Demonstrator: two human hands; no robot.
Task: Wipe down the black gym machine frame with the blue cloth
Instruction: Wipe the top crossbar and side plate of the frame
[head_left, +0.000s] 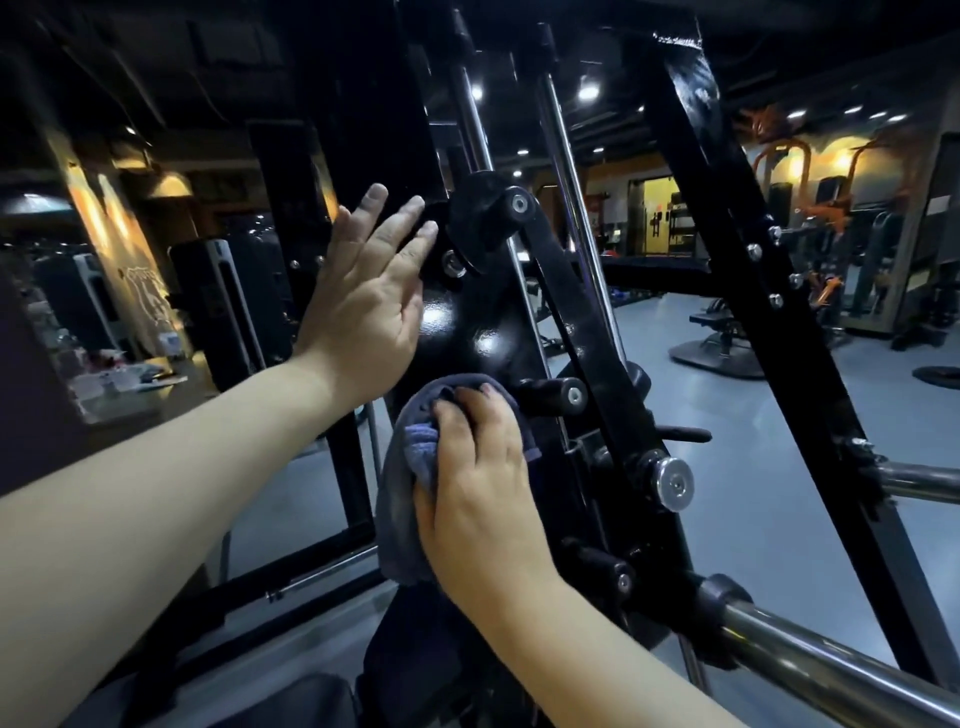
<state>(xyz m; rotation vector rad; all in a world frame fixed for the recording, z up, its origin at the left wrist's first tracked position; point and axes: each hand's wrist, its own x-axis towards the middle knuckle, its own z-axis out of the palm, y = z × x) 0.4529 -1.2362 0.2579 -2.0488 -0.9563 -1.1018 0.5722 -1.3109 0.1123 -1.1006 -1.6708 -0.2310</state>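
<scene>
Blue cloth (410, 467): bunched, pressed on the lower part of the black frame (467, 322), at 6 o'clock from the glossy centre plate. Part of it hangs loose below the grip.

Right hand (478, 483): fingers (452, 415) curled over the cloth, gripping it and holding it against the metal.

Left hand (363, 312): at 11 o'clock from the cloth, fingers (415, 208) straight and spread, flat on the frame, holding nothing. Judged to be a brace.

Obstacles: black peg (550, 397) at 2 o'clock from the cloth, just beside the fingertips; chrome knob (672, 483) at 3 o'clock, farther off.

Method notes (judgement):
1. Flatten the palm so more cloth meets the plate.
2. Stroke toward 12 o'clock in overlapping passes, up to the braced hand, then move that hand.
3. Wrap the cloth round the peg; a flat pass is likely to skip its base.
4. Gather the hanging tail so it cannot snag on bolts.
5. Refold to a clean face when the glossy plate smears.
</scene>
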